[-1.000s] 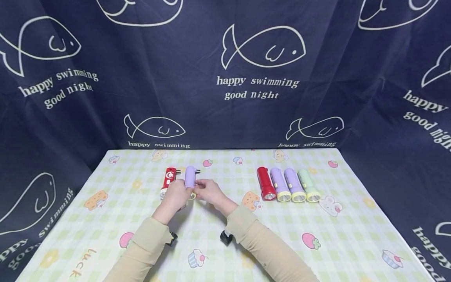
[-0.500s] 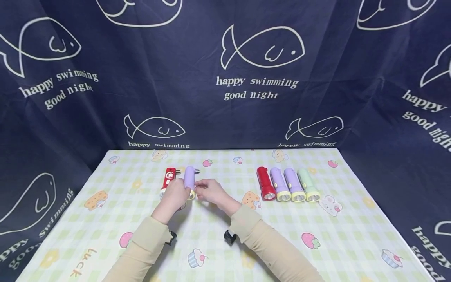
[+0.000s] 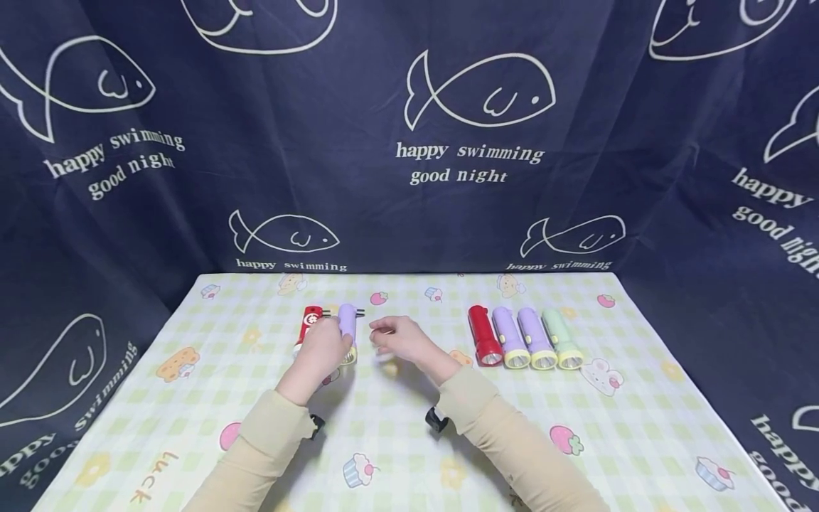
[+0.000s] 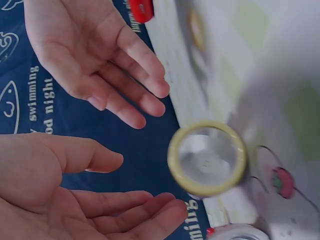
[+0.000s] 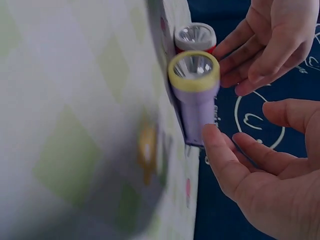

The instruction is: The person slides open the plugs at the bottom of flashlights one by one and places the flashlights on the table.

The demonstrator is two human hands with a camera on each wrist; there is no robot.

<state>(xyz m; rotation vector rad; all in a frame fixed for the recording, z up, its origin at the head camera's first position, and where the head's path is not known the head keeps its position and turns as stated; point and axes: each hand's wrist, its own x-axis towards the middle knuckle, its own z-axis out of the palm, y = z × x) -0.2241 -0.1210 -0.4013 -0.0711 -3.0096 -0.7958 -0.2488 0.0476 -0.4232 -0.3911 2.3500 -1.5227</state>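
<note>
A lilac flashlight (image 3: 348,328) with a yellow-rimmed lens (image 4: 206,192) lies on the tablecloth, its two plug prongs pointing right. Just left of it lies a red flashlight (image 3: 311,315) with a white pattern, partly covered by my left hand (image 3: 322,350). That hand hovers at the front of the pair, fingers loosely extended; the left wrist view shows nothing between thumb and fingers. Right of the lilac flashlight is my right hand (image 3: 406,343), a gap away from it in the head view, thumb and fingers spread and holding nothing (image 5: 270,175).
To the right, a row of flashlights lies side by side: a red one (image 3: 484,336), two lilac ones (image 3: 508,336) (image 3: 534,336) and a green one (image 3: 560,338). A checked tablecloth (image 3: 397,455) covers the table, with a dark blue fish-print curtain (image 3: 371,213) behind it.
My right hand has drawn away to the right from the lilac flashlight. My left hand has loosened from its side and shifted slightly. The flashlights stay where they were.
</note>
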